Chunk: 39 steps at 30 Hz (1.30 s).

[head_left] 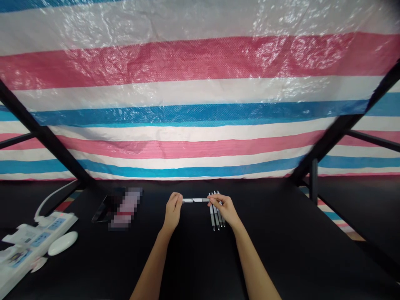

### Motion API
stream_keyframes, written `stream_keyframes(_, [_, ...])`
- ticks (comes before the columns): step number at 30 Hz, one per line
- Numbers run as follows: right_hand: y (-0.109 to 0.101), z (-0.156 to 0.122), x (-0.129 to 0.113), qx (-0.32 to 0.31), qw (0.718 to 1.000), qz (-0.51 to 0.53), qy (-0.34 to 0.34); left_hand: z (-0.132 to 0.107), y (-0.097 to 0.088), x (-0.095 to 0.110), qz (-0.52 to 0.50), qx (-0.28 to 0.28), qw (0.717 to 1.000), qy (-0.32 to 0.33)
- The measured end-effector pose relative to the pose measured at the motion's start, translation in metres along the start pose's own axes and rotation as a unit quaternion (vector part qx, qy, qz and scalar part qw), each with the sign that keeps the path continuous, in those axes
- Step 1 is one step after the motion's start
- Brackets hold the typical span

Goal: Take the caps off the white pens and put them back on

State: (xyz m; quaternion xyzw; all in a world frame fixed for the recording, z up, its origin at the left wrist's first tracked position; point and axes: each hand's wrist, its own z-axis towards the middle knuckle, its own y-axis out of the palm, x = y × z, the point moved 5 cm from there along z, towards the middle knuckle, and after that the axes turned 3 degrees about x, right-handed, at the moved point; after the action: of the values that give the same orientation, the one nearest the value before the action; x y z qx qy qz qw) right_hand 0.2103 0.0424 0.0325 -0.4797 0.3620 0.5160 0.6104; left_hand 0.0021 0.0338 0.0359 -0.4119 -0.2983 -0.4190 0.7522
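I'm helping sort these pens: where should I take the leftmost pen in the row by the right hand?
Pinch the pen's exposed barrel from above on its left side. It lies flat, tip toward the person, with the neighbouring pen close on its right and the right hand over its far end, so the left looks freest.

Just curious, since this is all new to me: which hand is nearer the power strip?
Left. The left hand is to the right of the power strip, some way off; the right hand is farther right.
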Motion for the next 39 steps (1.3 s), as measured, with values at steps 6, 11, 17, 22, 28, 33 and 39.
stream_keyframes(6, [-0.006, 0.002, 0.008, 0.035, 0.999, 0.031, 0.023, -0.002, 0.002, -0.01, -0.024, -0.002, 0.999, -0.028])
stream_keyframes(11, [-0.012, 0.003, 0.013, 0.053, 0.997, 0.05, 0.037, -0.003, 0.003, -0.01, -0.033, 0.005, 0.999, -0.021])
stream_keyframes(17, [-0.011, 0.003, 0.011, 0.043, 0.996, 0.065, 0.037, 0.0, 0.0, -0.005, -0.01, 0.015, 1.0, 0.008])
stream_keyframes(22, [-0.009, 0.003, 0.009, 0.038, 0.996, 0.074, 0.036, 0.0, -0.001, -0.002, 0.009, 0.01, 1.0, 0.021])
stream_keyframes(28, [-0.012, 0.003, 0.011, 0.048, 0.996, 0.072, 0.037, -0.001, 0.001, -0.007, -0.014, 0.009, 1.0, -0.01])
stream_keyframes(33, [-0.011, 0.004, 0.015, 0.048, 0.996, 0.064, 0.04, -0.002, 0.001, -0.006, 0.0, -0.007, 1.0, 0.001])
stream_keyframes(39, [-0.012, 0.004, 0.017, 0.054, 0.995, 0.072, 0.03, -0.003, 0.002, -0.009, -0.016, -0.006, 0.999, -0.034])
